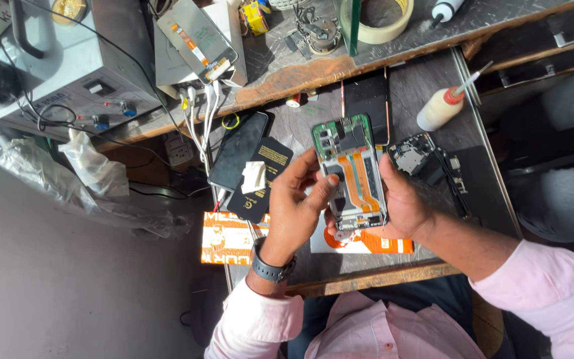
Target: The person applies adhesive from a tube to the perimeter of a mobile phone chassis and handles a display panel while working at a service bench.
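Pink sleeves sit nearest; above them your left hand curls loosely, thumb touching the opened phone — fingers holding nothing. Your right hand cradles that phone from behind, fingers clamped on its edge. Its long axis runs away from you — both hands equally near.

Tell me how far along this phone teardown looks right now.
Done: the opened phone has its back off, with orange flex cables and boards exposed, and a removed part lies on the bench beside it. In hand: the right hand cradles the phone while the left hand touches its middle. Left: the boards and cables sit in the frame.
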